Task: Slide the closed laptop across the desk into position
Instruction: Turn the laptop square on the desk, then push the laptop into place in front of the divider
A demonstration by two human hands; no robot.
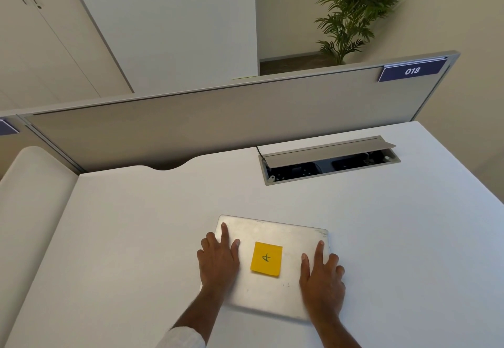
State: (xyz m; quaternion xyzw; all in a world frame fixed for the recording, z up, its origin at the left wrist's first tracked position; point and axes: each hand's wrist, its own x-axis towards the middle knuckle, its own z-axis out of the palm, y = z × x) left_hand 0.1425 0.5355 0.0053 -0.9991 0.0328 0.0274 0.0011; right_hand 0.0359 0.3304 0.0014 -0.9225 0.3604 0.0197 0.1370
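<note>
A closed silver laptop [275, 234] lies flat on the white desk [136, 225], near the front middle. A yellow sticky note [266, 259] with a handwritten mark sits on the middle of its lid. My left hand [218, 262] rests flat on the lid's left side, fingers spread, with the outer fingers over the left edge. On the right side of the lid my right hand [321, 274] lies flat, its outer fingers over the right edge. Neither hand curls around the laptop.
An open cable tray [327, 159] with its grey flap raised is sunk into the desk behind the laptop, to the right. A beige partition [218, 118] labelled 018 stands along the back edge. A potted plant [354, 12] stands beyond it.
</note>
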